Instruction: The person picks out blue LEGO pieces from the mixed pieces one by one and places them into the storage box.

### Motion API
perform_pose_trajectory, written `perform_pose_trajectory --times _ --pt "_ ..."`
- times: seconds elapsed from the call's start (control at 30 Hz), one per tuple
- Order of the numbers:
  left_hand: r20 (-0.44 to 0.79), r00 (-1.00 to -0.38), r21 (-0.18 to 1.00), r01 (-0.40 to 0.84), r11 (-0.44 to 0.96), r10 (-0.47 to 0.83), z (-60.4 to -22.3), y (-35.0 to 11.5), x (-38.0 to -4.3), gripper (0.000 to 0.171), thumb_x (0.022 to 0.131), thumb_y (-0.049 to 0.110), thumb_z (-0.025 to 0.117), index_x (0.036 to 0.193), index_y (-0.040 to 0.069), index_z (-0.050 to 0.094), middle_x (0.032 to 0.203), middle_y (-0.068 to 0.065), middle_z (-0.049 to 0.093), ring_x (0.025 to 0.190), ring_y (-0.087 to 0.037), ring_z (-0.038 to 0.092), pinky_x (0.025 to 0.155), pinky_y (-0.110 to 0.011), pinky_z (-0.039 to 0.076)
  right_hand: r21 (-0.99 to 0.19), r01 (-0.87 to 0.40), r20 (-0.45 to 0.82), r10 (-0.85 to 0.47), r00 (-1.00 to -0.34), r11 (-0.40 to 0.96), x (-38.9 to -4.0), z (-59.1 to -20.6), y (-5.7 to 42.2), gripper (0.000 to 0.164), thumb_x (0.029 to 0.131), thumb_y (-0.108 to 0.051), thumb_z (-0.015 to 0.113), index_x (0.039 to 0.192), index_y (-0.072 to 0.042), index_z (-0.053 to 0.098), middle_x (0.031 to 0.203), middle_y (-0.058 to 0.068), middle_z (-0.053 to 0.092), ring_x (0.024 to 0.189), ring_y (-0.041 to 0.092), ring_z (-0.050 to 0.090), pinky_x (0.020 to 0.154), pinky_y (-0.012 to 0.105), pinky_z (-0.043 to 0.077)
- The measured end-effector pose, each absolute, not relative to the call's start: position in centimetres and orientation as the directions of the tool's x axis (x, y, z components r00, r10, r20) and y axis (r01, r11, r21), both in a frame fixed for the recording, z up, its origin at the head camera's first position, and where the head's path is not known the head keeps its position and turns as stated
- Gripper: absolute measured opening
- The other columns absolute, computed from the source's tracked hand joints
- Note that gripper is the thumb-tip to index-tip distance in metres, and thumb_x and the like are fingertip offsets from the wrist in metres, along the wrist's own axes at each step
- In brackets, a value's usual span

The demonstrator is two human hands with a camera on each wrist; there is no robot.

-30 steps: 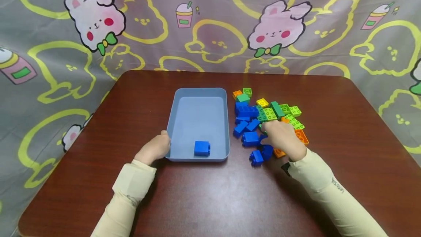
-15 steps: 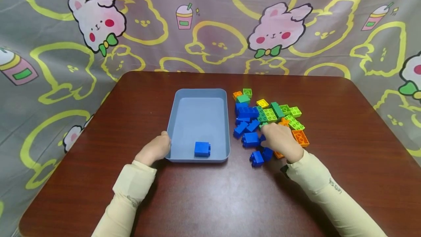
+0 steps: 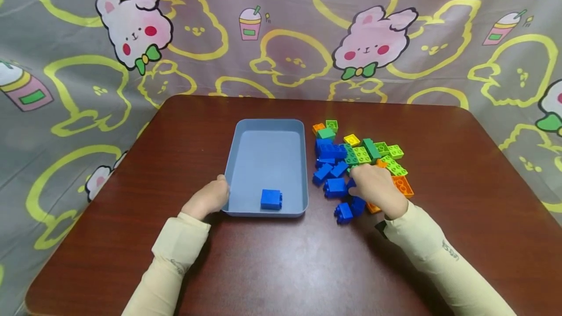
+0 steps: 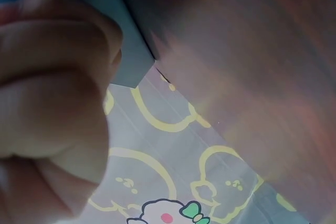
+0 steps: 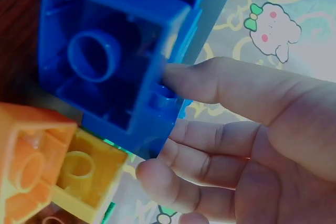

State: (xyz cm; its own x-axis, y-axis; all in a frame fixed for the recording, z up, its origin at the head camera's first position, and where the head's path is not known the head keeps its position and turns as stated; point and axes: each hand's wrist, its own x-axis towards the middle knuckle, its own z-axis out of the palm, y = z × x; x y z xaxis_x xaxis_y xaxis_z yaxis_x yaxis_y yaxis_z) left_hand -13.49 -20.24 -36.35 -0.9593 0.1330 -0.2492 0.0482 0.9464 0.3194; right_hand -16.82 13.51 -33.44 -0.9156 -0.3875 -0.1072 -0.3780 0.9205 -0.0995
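Observation:
My left hand (image 3: 210,196) grips the near left wall of a shallow blue-grey tray (image 3: 268,155). In the left wrist view, its curled fingers (image 4: 58,98) cover part of the tray's edge. One blue toy brick (image 3: 270,199) lies near the tray's front. Right of it, my right hand (image 3: 379,189) reaches down into a heap of bricks. The right wrist view shows the thumb and fingers pinching a blue brick (image 5: 131,137) at its studded side. A larger blue brick (image 5: 94,56) overlaps it there, hollow underside towards the camera.
Several blue, green, lime and orange bricks lie loosely to the tray's right, among them a yellow brick (image 3: 351,140) and an orange brick (image 3: 402,186). Two blue bricks (image 3: 344,213) lie at the heap's near side. A patterned curtain (image 3: 281,38) hangs behind the brown table (image 3: 272,262).
The head view has shifted slightly. My left hand stays on the tray, and my right hand stays low among the same bricks.

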Motion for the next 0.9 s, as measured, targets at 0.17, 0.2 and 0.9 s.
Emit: perform_pose_trajectory --times 0.17,0.2,0.9 --pt "-0.255 -0.959 0.316 0.035 0.948 0.12 -36.2 -20.0 -13.3 0.029 0.093 0.005 0.035 0.106 -0.021 0.033 0.063 -0.015 0.051 0.058 -0.023 0.052 0.058 -0.035 0.045 -0.1 -0.391 -0.075 -0.399 -0.914 0.915 -16.7 -32.6 13.5 0.032 0.072 -0.017 0.075 0.058 -0.01 0.047 0.051 0.002 0.035 0.047 0.017 0.039 0.04 0.025 0.03" --pt "-0.251 -0.96 0.313 0.038 0.949 0.122 -36.1 -20.0 -13.3 0.029 0.093 0.005 0.036 0.106 -0.021 0.034 0.064 -0.015 0.051 0.06 -0.024 0.052 0.059 -0.035 0.045 -0.096 -0.396 -0.07 -0.403 -0.912 0.913 -16.7 -32.4 13.5 0.032 0.072 -0.016 0.075 0.058 -0.01 0.046 0.051 0.002 0.034 0.046 0.018 0.038 0.04 0.025 0.03" --pt "-0.267 -0.958 0.309 0.02 0.951 0.107 -35.8 -20.0 -13.1 0.03 0.092 0.004 0.034 0.11 -0.021 0.034 0.076 -0.021 0.054 0.071 -0.026 0.054 0.068 -0.04 0.045 0.017 -0.507 0.038 -0.507 -0.861 0.862 -17.3 -27.1 8.4 0.04 0.072 -0.016 0.073 0.051 -0.01 0.039 0.047 0.001 0.03 0.043 0.017 0.037 0.035 0.027 0.031"
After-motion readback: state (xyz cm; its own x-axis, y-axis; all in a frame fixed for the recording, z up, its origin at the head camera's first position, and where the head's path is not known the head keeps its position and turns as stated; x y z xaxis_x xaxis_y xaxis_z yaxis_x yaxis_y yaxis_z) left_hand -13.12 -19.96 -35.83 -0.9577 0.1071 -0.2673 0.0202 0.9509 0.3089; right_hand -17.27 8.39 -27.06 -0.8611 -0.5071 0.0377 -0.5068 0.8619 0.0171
